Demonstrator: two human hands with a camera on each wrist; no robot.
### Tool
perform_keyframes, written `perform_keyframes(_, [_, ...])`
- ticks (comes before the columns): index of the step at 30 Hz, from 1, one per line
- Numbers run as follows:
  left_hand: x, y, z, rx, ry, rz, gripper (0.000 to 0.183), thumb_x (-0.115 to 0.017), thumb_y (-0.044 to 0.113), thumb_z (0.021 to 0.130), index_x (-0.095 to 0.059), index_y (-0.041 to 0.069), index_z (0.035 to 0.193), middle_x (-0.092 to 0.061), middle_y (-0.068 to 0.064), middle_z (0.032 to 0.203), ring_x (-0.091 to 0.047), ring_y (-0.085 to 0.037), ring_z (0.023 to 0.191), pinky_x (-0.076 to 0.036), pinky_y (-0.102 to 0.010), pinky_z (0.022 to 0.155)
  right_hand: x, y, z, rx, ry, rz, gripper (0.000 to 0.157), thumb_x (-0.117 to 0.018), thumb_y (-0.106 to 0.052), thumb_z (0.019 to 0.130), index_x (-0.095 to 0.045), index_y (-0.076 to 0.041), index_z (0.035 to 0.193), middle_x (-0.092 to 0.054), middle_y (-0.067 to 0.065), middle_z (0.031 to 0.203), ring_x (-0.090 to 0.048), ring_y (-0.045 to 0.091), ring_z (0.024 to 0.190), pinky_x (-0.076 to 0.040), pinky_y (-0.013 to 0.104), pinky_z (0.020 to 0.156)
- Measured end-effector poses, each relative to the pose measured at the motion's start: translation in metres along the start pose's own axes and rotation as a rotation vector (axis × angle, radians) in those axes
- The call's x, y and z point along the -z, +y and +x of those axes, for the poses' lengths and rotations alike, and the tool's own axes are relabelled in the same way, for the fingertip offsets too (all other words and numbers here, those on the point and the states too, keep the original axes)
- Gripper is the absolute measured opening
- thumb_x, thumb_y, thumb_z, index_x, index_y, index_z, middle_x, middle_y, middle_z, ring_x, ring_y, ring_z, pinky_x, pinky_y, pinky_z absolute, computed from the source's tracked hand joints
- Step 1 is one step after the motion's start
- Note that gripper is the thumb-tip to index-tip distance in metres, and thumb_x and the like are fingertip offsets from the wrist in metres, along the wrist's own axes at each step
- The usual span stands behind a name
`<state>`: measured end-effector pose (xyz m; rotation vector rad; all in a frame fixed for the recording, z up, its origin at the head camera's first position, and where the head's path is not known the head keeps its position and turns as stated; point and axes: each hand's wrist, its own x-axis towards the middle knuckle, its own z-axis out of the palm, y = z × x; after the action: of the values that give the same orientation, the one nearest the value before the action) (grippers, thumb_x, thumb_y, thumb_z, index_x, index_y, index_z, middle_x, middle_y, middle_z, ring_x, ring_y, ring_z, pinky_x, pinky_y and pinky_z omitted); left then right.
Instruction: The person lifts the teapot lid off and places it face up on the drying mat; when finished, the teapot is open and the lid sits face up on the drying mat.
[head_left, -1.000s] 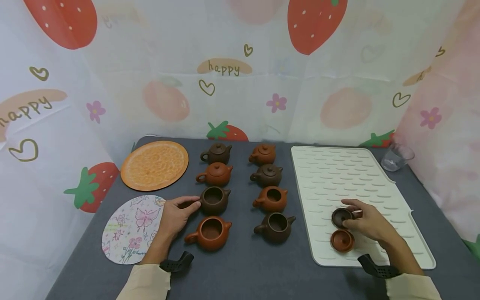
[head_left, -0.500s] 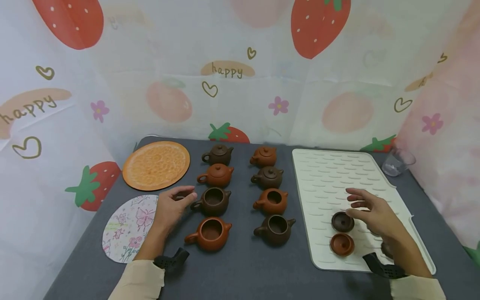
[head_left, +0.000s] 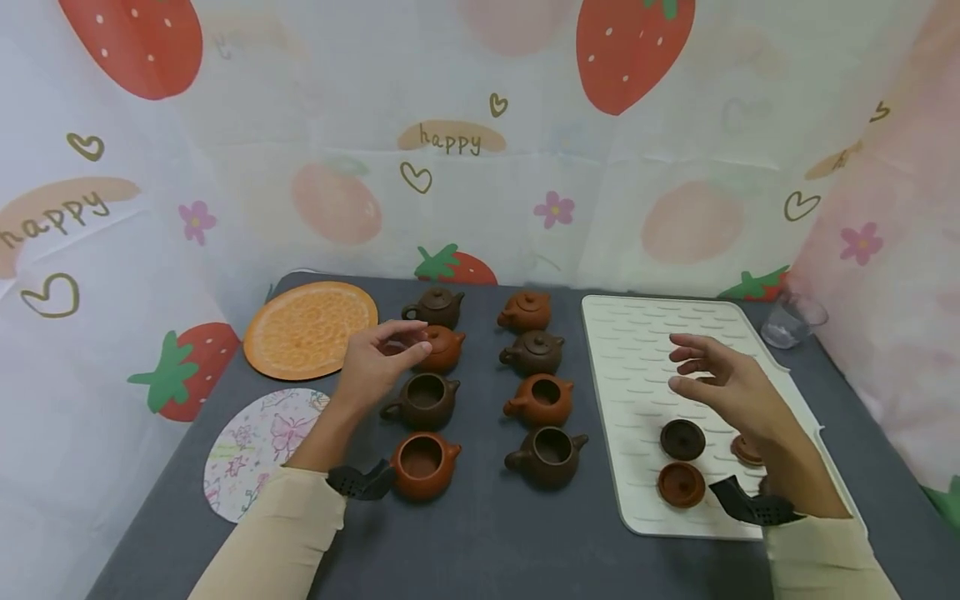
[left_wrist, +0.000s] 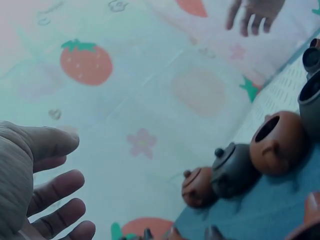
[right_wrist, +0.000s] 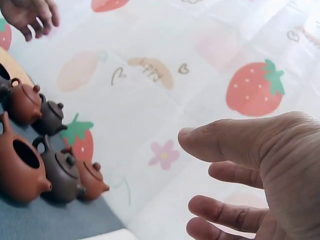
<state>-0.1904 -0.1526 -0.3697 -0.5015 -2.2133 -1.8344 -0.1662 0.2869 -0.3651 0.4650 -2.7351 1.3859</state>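
My left hand (head_left: 375,367) hovers in front of the lidded red-clay teapot (head_left: 446,352), hiding its handle; it holds nothing, and its fingers are loosely bent with the thumb apart. Nearer me stand a lidless dark teapot (head_left: 426,402) and a lidless red-clay teapot (head_left: 422,468). My right hand (head_left: 731,392) is raised above the white ridged mat (head_left: 645,333), fingers spread and holding nothing, as the right wrist view also shows. On that mat lie a dark lid (head_left: 682,439) and a reddish lid (head_left: 681,485). A third lid (head_left: 745,451) is partly behind my right forearm.
At the back left stands a lidded dark teapot (head_left: 437,308). The right column has lidded orange (head_left: 525,311) and dark (head_left: 534,353) teapots, then lidless orange (head_left: 540,402) and dark (head_left: 549,458) ones. Two round mats (head_left: 311,329) lie left; a clear cup (head_left: 791,321) stands far right.
My left hand has left the lidless dark teapot's handle and moved up and forward. The right hand has let go of the dark lid, now lying on the mat, and risen away.
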Motion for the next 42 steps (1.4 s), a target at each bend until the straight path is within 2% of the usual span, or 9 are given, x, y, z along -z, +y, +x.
perform_keyframes(8, [-0.027,0.005,0.025,-0.018,-0.035,-0.047,0.029,-0.069,-0.003,0.087,-0.065,-0.010,0.115,-0.063,-0.029,0.102,-0.058,-0.040,0.091,-0.049,-0.036,0.079,-0.004,-0.011,0.027,0.043,-0.022,0.121,0.054,-0.068,-0.014,0.093,-0.047,-0.007,0.142,-0.053,0.014,0.120,-0.055,0.023,0.101,-0.051,0.027,0.077])
perform_keyframes(11, [-0.039,-0.013,0.035,-0.014,-0.013,-0.102,0.030,-0.071,-0.001,0.087,-0.066,-0.008,0.116,-0.064,-0.026,0.102,-0.059,-0.039,0.092,-0.050,-0.033,0.079,-0.011,-0.012,0.037,0.062,-0.019,0.154,0.052,-0.069,-0.011,0.092,-0.049,-0.006,0.140,-0.054,0.016,0.118,-0.056,0.024,0.099,-0.051,0.027,0.076])
perform_keyframes(16, [-0.056,-0.035,0.048,0.005,0.011,-0.150,0.030,-0.073,0.003,0.086,-0.069,-0.003,0.115,-0.067,-0.019,0.103,-0.062,-0.027,0.090,-0.051,-0.030,0.074,-0.023,-0.013,0.054,0.074,-0.029,0.195,0.050,-0.069,-0.011,0.091,-0.052,-0.003,0.137,-0.056,0.016,0.115,-0.056,0.026,0.097,-0.050,0.028,0.076])
perform_keyframes(21, [-0.069,-0.041,0.056,0.061,0.003,-0.161,0.028,-0.073,0.007,0.087,-0.070,0.000,0.115,-0.067,-0.014,0.101,-0.062,-0.028,0.089,-0.051,-0.034,0.072,-0.035,-0.011,0.072,0.049,-0.042,0.233,0.048,-0.069,-0.013,0.091,-0.054,-0.003,0.135,-0.056,0.021,0.117,-0.055,0.028,0.098,-0.049,0.030,0.078])
perform_keyframes(28, [-0.085,-0.054,0.062,0.198,-0.019,-0.148,0.029,-0.073,0.012,0.088,-0.071,0.003,0.115,-0.068,-0.009,0.099,-0.063,-0.024,0.093,-0.050,-0.036,0.081,-0.056,-0.004,0.093,-0.021,-0.070,0.286,0.049,-0.069,-0.017,0.092,-0.054,-0.004,0.136,-0.054,0.021,0.115,-0.054,0.029,0.098,-0.045,0.039,0.083])
perform_keyframes(33, [-0.092,-0.062,0.065,0.276,-0.010,-0.163,0.027,-0.074,0.013,0.087,-0.072,0.006,0.113,-0.069,-0.008,0.100,-0.063,-0.022,0.093,-0.048,-0.049,0.084,-0.071,-0.001,0.106,-0.048,-0.094,0.319,0.047,-0.068,-0.017,0.092,-0.054,-0.004,0.135,-0.054,0.019,0.116,-0.054,0.029,0.100,-0.043,0.047,0.086])
perform_keyframes(35, [-0.095,-0.067,0.066,0.308,-0.009,-0.151,0.026,-0.074,0.013,0.087,-0.072,0.006,0.113,-0.069,-0.007,0.100,-0.063,-0.022,0.093,-0.048,-0.049,0.083,-0.076,0.001,0.110,-0.056,-0.102,0.328,0.046,-0.068,-0.016,0.092,-0.055,-0.004,0.134,-0.053,0.019,0.116,-0.054,0.029,0.100,-0.042,0.051,0.087])
perform_keyframes(39, [-0.100,-0.075,0.067,0.355,-0.032,-0.109,0.029,-0.074,0.014,0.088,-0.071,0.005,0.115,-0.068,-0.007,0.100,-0.061,-0.022,0.096,-0.047,-0.040,0.079,-0.087,0.004,0.117,-0.083,-0.108,0.324,0.043,-0.067,-0.014,0.093,-0.056,-0.004,0.133,-0.056,0.018,0.106,-0.053,0.027,0.093,-0.044,0.043,0.080])
perform_keyframes(42, [-0.105,-0.078,0.067,0.363,-0.050,-0.081,0.033,-0.074,0.015,0.088,-0.069,0.002,0.118,-0.067,-0.008,0.102,-0.060,-0.023,0.099,-0.047,-0.037,0.080,-0.096,0.008,0.122,-0.114,-0.109,0.320,0.043,-0.067,-0.014,0.093,-0.055,-0.002,0.133,-0.058,0.016,0.099,-0.052,0.034,0.091,-0.043,0.042,0.073])
